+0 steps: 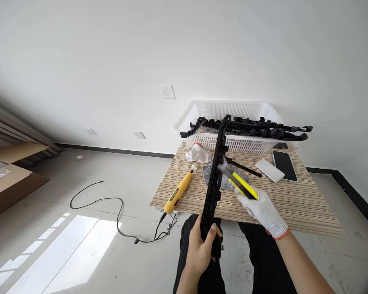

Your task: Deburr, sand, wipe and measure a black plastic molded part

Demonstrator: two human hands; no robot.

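Our bare left hand is clamped on the near end of 1 black strip, which reaches over the table's near edge toward the basket. Our gloved right hand grips a yellow knife against it. If the blade slips down the strip, we risk cutting the ungloved fingers.

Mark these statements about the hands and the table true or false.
1. The bare left hand grips the long black plastic strip. True.
2. The right hand holds a red screwdriver. False: it is gloved and holds a yellow utility knife.
3. The white basket is empty. False: black plastic parts lie across it.
4. A yellow corded tool lies on the table. True.
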